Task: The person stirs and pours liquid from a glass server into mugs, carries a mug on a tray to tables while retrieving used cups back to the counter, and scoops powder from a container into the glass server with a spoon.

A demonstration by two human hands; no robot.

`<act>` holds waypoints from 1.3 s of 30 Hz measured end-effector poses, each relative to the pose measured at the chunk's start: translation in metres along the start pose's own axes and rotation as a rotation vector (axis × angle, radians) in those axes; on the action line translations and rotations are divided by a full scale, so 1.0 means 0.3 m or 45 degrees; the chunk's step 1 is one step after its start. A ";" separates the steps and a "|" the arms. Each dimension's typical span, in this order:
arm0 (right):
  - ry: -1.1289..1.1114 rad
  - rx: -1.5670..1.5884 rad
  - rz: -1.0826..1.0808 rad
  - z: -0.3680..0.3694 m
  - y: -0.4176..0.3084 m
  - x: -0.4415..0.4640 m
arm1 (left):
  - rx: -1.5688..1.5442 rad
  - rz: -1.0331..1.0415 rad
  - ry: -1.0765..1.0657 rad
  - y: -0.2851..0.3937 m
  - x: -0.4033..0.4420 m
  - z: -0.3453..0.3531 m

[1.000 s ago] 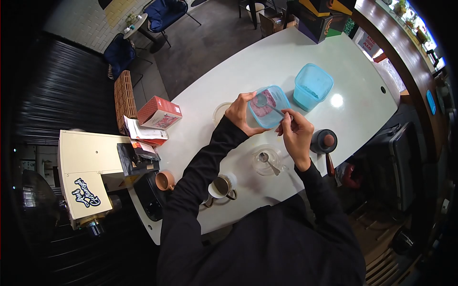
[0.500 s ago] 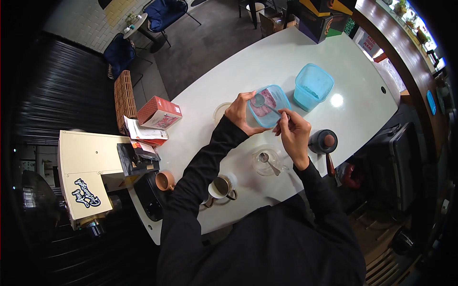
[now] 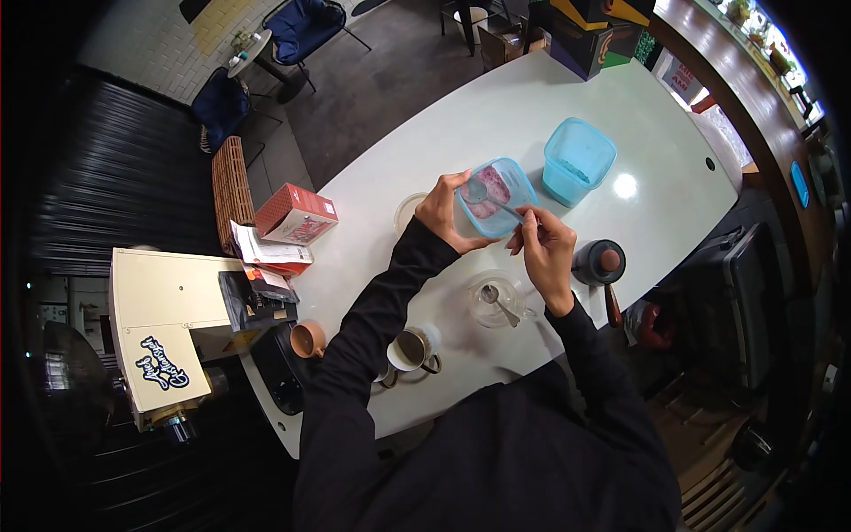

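Note:
My left hand (image 3: 445, 213) grips a light-blue plastic container (image 3: 523, 180) by its left side, tilted toward me. Pink powder (image 3: 490, 188) covers part of its inside. Between the fingers of my right hand (image 3: 547, 251) is the handle of a metal spoon (image 3: 478, 190), whose bowl rests inside the container at the powder. Below the hands stands a clear glass cup (image 3: 483, 306) with another spoon (image 3: 502, 306) in it. A second blue container (image 3: 581, 160), with some bluish contents at its bottom, stands beyond my right hand.
A portafilter or tamper-like tool with a wooden handle (image 3: 613, 306) lies at the table's right edge. Cups (image 3: 411, 348) and a terracotta cup (image 3: 307, 340) stand near my left arm. A red box (image 3: 299, 213) is at left, beside a cream machine (image 3: 168, 293).
Both hands keep their hold on the container and spoon. The view has shifted very slightly; hardly anything else differs.

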State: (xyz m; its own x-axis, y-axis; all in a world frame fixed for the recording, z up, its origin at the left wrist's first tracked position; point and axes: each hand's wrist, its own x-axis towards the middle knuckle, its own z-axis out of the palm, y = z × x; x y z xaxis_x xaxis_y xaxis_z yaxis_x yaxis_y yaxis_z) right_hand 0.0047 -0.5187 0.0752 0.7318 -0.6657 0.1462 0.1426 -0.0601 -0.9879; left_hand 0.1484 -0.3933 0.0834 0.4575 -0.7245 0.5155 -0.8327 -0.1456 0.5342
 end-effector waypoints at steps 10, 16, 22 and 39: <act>0.032 0.062 0.021 -0.007 -0.008 -0.003 | 0.016 -0.016 -0.017 0.004 0.000 -0.003; 0.039 0.102 0.017 -0.031 -0.015 -0.009 | -0.003 -0.027 -0.023 0.003 0.001 -0.002; 0.027 0.116 0.001 -0.063 -0.029 -0.019 | 0.021 0.015 0.003 0.004 0.002 -0.002; 0.086 0.200 0.058 -0.127 -0.048 -0.052 | 0.033 0.030 -0.014 0.003 0.001 -0.004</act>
State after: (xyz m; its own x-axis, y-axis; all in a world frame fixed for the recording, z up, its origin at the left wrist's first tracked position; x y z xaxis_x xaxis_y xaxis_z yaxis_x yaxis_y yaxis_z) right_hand -0.0340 -0.5357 0.0852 0.6941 -0.7139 0.0921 0.2166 0.0851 -0.9726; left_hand 0.1481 -0.3927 0.0849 0.4341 -0.7355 0.5202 -0.8511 -0.1454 0.5045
